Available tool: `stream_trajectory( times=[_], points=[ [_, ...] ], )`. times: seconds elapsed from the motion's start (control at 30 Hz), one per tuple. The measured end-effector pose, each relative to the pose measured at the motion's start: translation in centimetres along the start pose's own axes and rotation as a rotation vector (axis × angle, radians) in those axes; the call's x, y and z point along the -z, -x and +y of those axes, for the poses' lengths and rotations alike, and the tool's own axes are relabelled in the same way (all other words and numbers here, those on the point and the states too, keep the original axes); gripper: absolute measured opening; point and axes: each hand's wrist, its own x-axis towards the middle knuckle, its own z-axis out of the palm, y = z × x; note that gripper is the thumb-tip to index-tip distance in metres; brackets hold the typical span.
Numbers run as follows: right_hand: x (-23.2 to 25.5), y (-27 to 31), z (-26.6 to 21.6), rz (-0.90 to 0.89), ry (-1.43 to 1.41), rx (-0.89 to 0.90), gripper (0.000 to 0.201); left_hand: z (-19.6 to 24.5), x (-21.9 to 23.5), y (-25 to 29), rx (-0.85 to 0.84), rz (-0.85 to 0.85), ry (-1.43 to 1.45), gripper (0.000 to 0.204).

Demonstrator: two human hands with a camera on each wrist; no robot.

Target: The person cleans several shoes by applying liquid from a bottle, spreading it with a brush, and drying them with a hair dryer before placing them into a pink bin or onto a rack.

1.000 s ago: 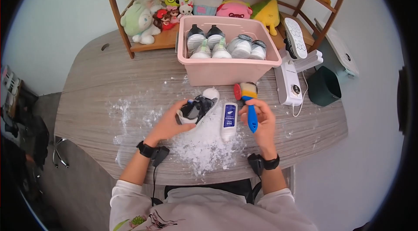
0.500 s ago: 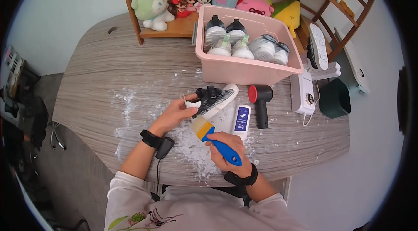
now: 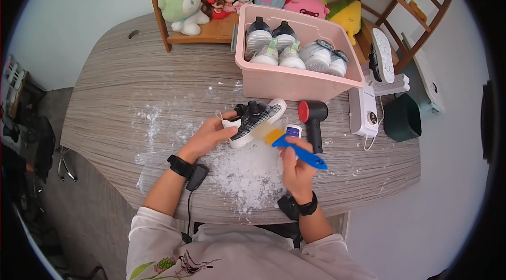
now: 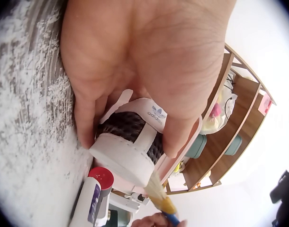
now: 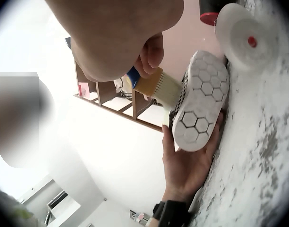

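Observation:
My left hand [image 3: 207, 137] grips the heel of a black-and-white checked shoe [image 3: 247, 133], whose toe points to the back right. In the left wrist view, thumb and fingers lie on both sides of the white heel [image 4: 123, 158]. The right hand [image 3: 298, 172] holds a brush [image 3: 303, 153] by its blue handle, with the pale bristles against the shoe's side. In the right wrist view the bristles [image 5: 169, 91] meet the upper beside the white hexagon-patterned sole [image 5: 201, 101]. A white bottle with a blue label [image 3: 293, 131] lies partly hidden behind the brush.
White powder [image 3: 247, 174] covers part of the table [image 3: 110, 95]. A black device with a red end [image 3: 314, 122] lies right of the shoe. Behind stands a pink bin [image 3: 295, 84] of shoes; a white appliance [image 3: 363, 111] and dark green container [image 3: 401, 117] are at the right.
The right hand first brought the brush left and down to the shoe's heel, then moved it right along the side. The black device has been put down; the left hand keeps its grip on the turned shoe.

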Motion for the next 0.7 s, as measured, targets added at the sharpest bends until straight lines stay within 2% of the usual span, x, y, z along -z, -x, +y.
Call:
stream_trajectory(
  times=[0.03, 0.1, 0.13, 0.23, 0.3, 0.33, 0.4, 0.47, 0.53, 0.57, 0.63, 0.7],
  points=[
    [-0.1, 0.1, -0.6, 0.0, 0.0, 0.002, 0.022, -0.1, 0.1, -0.1, -0.002, 0.0, 0.0, 0.07],
    [-0.6, 0.2, -2.4, -0.335, -0.053, 0.056, 0.026, -0.3, 0.6, -0.1, 0.019, -0.005, -0.057, 0.07],
    [-1.2, -0.1, -2.8, -0.386, -0.029, 0.125, 0.029, -0.1, 0.4, 0.0, 0.019, -0.003, -0.058, 0.07],
    [-1.6, 0.2, -2.1, -0.397, 0.035, 0.117, 0.026, 0.4, 0.0, 0.2, 0.031, 0.02, -0.017, 0.069],
    [-0.9, 0.1, -1.1, -0.25, 0.065, 0.065, 0.024, 0.3, 0.4, -0.1, 0.086, -0.014, -0.055, 0.067],
    [-0.7, 0.1, -0.6, -0.252, 0.066, 0.066, 0.024, 0.2, 0.5, -0.2, 0.084, -0.013, -0.053, 0.067],
    [-0.5, 0.1, 0.0, -0.062, 0.12, 0.048, 0.022, 0.0, 0.5, -0.3, 0.071, -0.025, -0.069, 0.064],
    [-0.4, 0.1, -0.4, -0.05, 0.121, 0.019, 0.021, 0.0, 0.4, -0.3, 0.07, -0.02, -0.075, 0.063],
    [-0.5, 0.0, -1.4, -0.174, 0.056, 0.093, 0.022, -0.1, 0.5, -0.4, 0.069, -0.017, -0.083, 0.062],
    [-0.6, -0.1, -1.8, -0.173, 0.056, 0.093, 0.022, -0.3, 0.7, -0.5, 0.069, -0.023, -0.08, 0.062],
    [-1.3, 0.0, -2.5, -0.391, -0.007, 0.142, 0.024, -0.3, 0.7, -0.4, 0.069, -0.028, -0.078, 0.062],
    [-1.9, 0.4, -2.3, -0.407, 0.009, 0.152, 0.025, -0.2, 0.4, -0.3, 0.093, 0.001, -0.018, 0.061]
  ],
)
